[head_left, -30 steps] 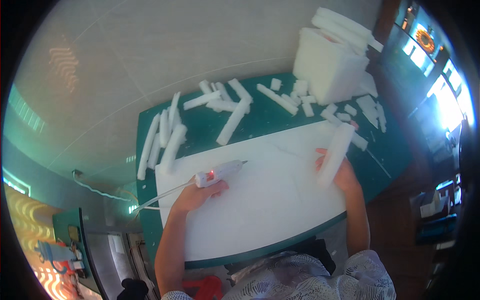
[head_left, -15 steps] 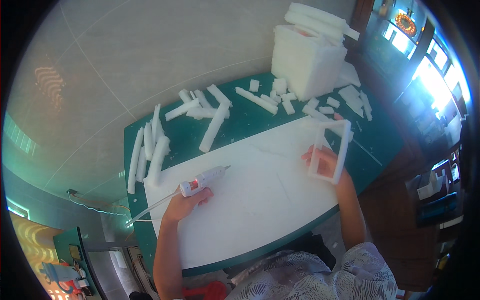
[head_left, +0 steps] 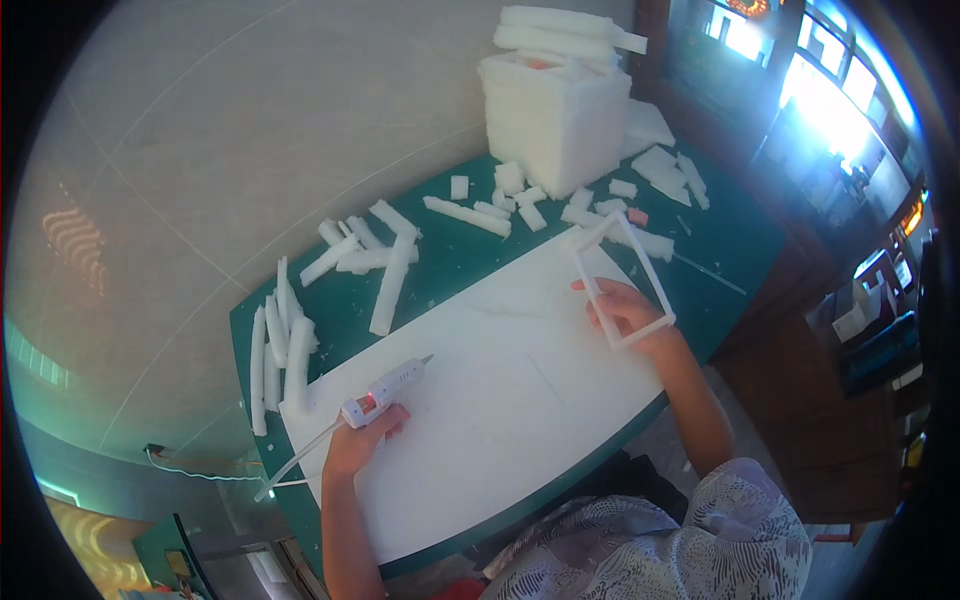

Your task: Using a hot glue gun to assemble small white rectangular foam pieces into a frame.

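Observation:
My left hand, on the left of the white board, is wrapped round the handle of a white glue gun. A small red light glows on the gun, and its nozzle points up and to the right. A long pale glue stick sticks out of its back end. Over the board's right part, my right hand holds a thin white rectangular foam frame by its near end. The frame stands tilted, and the hand shows through its opening. Gun and frame are well apart.
White foam strips lie along the green table's far left edge. Small foam offcuts are scattered before a large white foam block with slabs on top. A thin stick lies at the right.
The whole view has swung, so the table and block appear further left. The frame has tilted over to the left in my right hand. My left hand still grips the glue gun.

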The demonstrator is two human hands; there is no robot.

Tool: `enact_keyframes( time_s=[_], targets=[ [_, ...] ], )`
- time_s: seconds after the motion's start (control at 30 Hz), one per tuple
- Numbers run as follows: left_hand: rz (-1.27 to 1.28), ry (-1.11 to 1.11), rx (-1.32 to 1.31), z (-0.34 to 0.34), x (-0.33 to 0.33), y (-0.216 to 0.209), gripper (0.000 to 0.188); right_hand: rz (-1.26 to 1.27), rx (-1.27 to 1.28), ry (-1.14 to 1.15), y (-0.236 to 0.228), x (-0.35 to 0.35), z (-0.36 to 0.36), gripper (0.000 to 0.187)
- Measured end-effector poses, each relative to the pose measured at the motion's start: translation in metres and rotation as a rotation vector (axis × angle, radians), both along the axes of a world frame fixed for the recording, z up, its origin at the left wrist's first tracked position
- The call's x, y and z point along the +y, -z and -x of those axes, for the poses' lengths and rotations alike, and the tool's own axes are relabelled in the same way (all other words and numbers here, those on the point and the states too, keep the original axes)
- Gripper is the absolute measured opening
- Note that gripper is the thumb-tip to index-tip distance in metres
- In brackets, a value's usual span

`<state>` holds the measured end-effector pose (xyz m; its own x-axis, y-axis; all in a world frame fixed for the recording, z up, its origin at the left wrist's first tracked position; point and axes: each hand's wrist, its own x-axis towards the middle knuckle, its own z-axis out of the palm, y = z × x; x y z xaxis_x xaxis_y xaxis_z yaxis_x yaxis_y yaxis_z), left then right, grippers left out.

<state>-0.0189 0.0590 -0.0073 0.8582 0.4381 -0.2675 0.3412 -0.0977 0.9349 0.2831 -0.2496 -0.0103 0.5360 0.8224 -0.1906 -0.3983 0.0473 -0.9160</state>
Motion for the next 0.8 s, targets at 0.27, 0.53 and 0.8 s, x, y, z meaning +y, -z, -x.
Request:
enact_keyframes(
  time_s=[0.27, 0.53, 0.8],
  targets=[
    [0.021, -0.037, -0.009, -0.002, -0.002, -0.001, 0.011, 0.005, 0.042, 0.032, -0.004, -0.001, 0.003, 0.051],
    [0.024, -0.041, -0.015, -0.001, -0.003, -0.003, 0.016, -0.084, 0.110, -0.065, 0.004, -0.004, -0.003, 0.047],
    [0.033, -0.028, -0.017, 0.000, -0.001, 0.000, 0.017, -0.239, 0.105, -0.200, 0.015, -0.009, -0.008, 0.024]
  ],
)
